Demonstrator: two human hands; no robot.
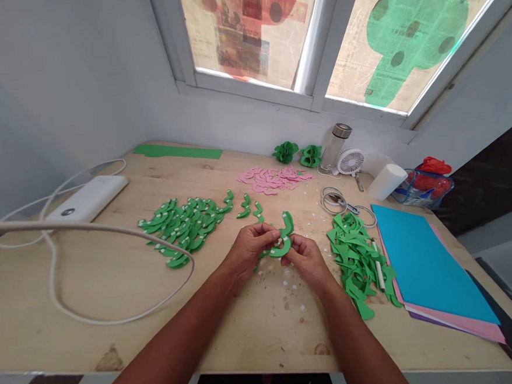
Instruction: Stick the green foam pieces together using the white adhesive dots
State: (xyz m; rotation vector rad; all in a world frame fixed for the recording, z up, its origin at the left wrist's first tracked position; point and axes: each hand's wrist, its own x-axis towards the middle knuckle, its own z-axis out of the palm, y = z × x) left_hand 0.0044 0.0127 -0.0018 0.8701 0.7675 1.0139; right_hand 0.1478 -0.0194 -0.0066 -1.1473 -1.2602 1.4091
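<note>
Between my hands is a curved green foam piece (281, 248) with small white squares on it. My left hand (251, 246) pinches its left side, and my right hand (307, 260) grips its right side. The piece's upper curl rises above my fingertips. Just behind my left hand lie a few similar wavy green pieces (258, 210), each with white squares. To the left spreads a large heap of such green pieces (188, 226). Tiny white scraps (294, 286) dot the wood below my hands.
Green offcuts (357, 261) with a white pen (378, 265), scissors (342, 200) and coloured sheets (427, 262) lie right. Pink cutouts (272, 179), two green paper balls (285, 152), a bottle (336, 145) and fan (350, 161) stand behind. A white cable (116, 319) loops at left beside a power bank (87, 201).
</note>
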